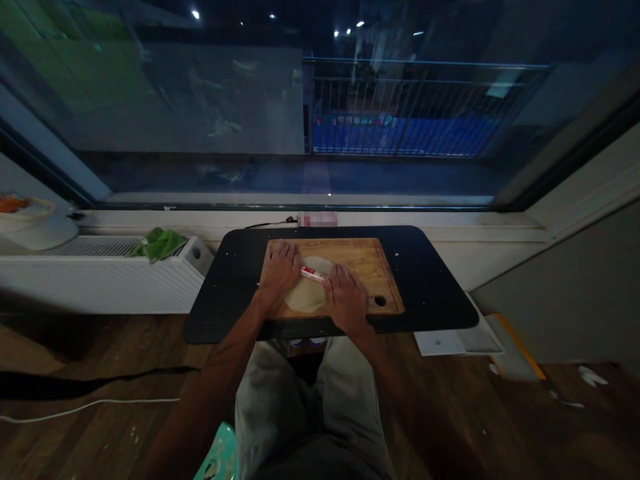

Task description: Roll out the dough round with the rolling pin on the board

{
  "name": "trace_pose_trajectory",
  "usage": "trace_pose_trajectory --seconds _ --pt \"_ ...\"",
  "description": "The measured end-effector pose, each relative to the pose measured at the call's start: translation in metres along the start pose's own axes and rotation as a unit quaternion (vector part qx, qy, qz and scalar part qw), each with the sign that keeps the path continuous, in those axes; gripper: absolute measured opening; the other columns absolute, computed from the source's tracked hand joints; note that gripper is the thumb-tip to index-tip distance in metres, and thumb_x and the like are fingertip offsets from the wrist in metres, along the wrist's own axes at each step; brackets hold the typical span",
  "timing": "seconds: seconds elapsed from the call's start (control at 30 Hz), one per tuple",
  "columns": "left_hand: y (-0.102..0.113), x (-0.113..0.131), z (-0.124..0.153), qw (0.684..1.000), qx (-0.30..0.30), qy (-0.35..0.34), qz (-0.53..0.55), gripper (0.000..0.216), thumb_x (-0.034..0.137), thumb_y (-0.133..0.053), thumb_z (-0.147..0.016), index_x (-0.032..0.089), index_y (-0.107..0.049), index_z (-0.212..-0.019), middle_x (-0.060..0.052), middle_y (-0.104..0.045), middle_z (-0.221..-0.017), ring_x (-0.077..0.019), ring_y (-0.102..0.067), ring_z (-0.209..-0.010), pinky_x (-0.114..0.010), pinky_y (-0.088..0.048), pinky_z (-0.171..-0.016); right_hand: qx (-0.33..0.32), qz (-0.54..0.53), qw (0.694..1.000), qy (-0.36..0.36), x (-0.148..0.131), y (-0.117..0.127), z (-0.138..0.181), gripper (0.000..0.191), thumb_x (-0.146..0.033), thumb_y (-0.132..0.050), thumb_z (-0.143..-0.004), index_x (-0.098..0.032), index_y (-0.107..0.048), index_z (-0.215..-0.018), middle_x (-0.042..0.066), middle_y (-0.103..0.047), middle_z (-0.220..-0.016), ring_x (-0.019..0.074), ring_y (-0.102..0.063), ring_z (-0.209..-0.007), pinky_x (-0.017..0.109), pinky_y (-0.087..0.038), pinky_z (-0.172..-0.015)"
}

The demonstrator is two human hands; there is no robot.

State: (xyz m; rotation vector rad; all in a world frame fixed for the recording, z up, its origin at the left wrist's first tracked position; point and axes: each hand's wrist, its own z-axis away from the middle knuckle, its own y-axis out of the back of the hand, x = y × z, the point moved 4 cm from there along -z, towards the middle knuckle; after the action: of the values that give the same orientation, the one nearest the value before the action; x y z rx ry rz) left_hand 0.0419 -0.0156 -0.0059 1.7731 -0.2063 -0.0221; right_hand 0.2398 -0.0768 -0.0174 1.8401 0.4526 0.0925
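Note:
A flat, pale round of dough lies on a wooden cutting board. Across the dough rests a narrow cylinder with a red-and-white label, slanting down to the right. My left hand is closed over its left end, fingers pointing away from me. On the right end sits my right hand, its fingers curled over the cylinder. Both ends of the cylinder are hidden under my hands, so its exact kind does not show.
The board lies on a black table with rounded corners, crumbs scattered on it. Beyond is a windowsill with a small blurred box. A green cloth lies on the white radiator at left. A turquoise stool stands below.

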Motion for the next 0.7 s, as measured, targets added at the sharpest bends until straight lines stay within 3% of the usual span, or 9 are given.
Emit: trace_pose_trajectory --seconds 0.23,0.37,0.5,0.7 --pt "0.005 0.010 -0.021 0.998 -0.011 0.053 0.025 0.064 0.034 -0.027 -0.114 0.010 -0.051 -0.168 -0.019 -0.060 -0.168 -0.0402 -0.037 -0.169 -0.063 -0.031 -0.135 -0.016 0.024 0.999 0.022 0.046 -0.008 -0.072 0.057 -0.032 -0.032 -0.119 -0.016 -0.053 -0.170 0.016 -0.059 -0.169 0.0339 -0.045 -0.164 0.057 -0.032 -0.136" --pt "0.002 0.012 -0.027 0.997 -0.005 0.067 0.030 0.064 0.034 -0.027 -0.113 0.010 -0.050 -0.168 -0.020 -0.059 -0.168 -0.0417 -0.040 -0.167 -0.066 -0.032 -0.133 -0.045 0.032 0.998 0.038 0.058 -0.018 -0.096 0.060 -0.032 -0.030 -0.119 -0.016 -0.045 -0.174 0.017 -0.056 -0.171 0.0372 -0.038 -0.168 0.063 -0.031 -0.135" --pt "0.001 0.011 -0.026 0.998 -0.001 0.062 0.027 0.063 0.034 -0.030 -0.113 0.011 -0.051 -0.168 -0.020 -0.061 -0.166 -0.0413 -0.044 -0.165 -0.065 -0.033 -0.133 -0.054 0.034 0.997 0.042 0.055 -0.016 -0.088 0.059 -0.031 -0.033 -0.118 -0.015 -0.049 -0.173 0.017 -0.054 -0.173 0.0349 -0.041 -0.167 0.060 -0.029 -0.137" --pt "-0.003 0.010 -0.023 0.999 -0.009 0.037 0.020 0.063 0.031 -0.031 -0.113 0.008 -0.048 -0.169 -0.021 -0.058 -0.169 -0.0394 -0.048 -0.162 -0.059 -0.042 -0.128 -0.025 0.021 0.999 0.015 0.028 0.001 -0.039 0.059 -0.035 -0.032 -0.120 -0.009 -0.050 -0.169 0.019 -0.059 -0.169 0.0327 -0.053 -0.158 0.053 -0.037 -0.133"
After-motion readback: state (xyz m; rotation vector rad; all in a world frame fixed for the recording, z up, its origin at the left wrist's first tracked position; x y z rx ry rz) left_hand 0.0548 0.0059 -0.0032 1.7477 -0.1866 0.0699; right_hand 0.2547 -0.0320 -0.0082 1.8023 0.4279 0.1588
